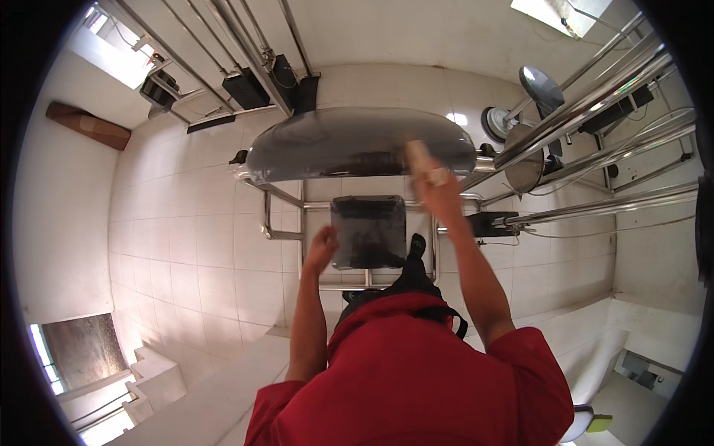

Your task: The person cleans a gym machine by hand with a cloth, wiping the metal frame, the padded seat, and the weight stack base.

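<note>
In front of me is a dark, glossy padded cushion (357, 142), mounted on a chrome-tube exercise machine. My right hand (438, 187) is blurred and grips a folded beige cloth (418, 159), which overlaps the cushion's right part; whether it touches cannot be told. My left hand (323, 248), fingers curled, hangs beside the left edge of a smaller square black padded seat (368, 231). Nothing can be made out in the left hand. The seat sits lower, within the chrome frame.
Chrome frame tubes (284, 234) run around the seat. Long chrome bars (585, 106) of another machine rise at the right, near a round padded stool (541, 86). More gym frames with black pads (245, 89) stand at the upper left. Low white steps (156, 379) lie at the lower left.
</note>
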